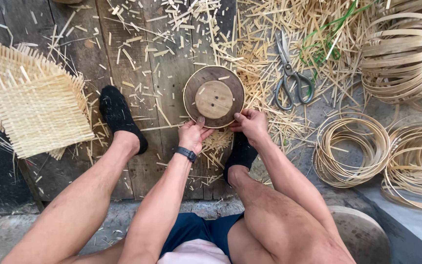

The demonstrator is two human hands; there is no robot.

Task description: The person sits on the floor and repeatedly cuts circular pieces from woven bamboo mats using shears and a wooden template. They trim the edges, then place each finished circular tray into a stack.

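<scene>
A round wooden disc mould [214,97] with a smaller lighter disc on top lies on the plank floor. My left hand [193,134] grips its near rim, thumb on the top edge; a dark band sits on that wrist. My right hand [250,123] holds the rim just to the right, fingers curled over it. Both hands rest between my two feet in black socks [119,116], and the right foot [241,152] lies just under the disc.
Woven bamboo mats [37,110] are stacked at the left. Scissors [290,73] lie right of the disc among bamboo offcuts. Coiled bamboo hoops [351,149] and stacked rings [401,56] fill the right side. A round stool edge [362,234] is at lower right.
</scene>
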